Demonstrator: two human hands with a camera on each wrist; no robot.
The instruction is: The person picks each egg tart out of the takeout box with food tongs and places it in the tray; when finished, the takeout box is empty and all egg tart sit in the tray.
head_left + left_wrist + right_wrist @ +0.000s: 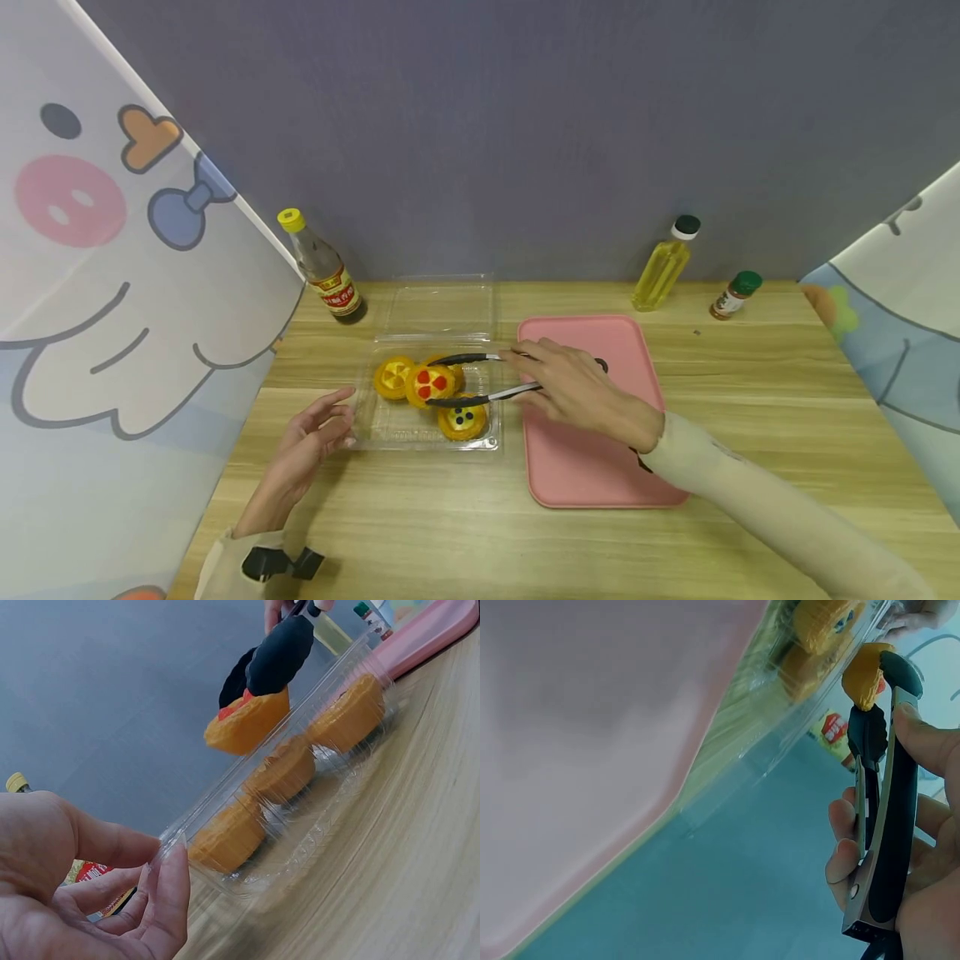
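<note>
My right hand (577, 387) grips a pair of black-tipped metal tongs (892, 840). Between the tong tips is a tart with red topping (431, 385), raised over the clear plastic container (292, 847). Inside the container sit several more tarts: one with yellow topping (393, 378) at the left, one with dark berries (461, 421) at the front right, and another mostly hidden under the raised one. My left hand (112, 877) pinches the container's left rim between thumb and fingers. The container's lid (441, 307) lies folded back behind it.
A pink tray (592, 479) lies on the wooden table right of the container. At the back left stands a yellow-capped sauce bottle (330, 279). An oil bottle (662, 271) and a green-capped spice jar (731, 300) stand at the back right, by the grey wall.
</note>
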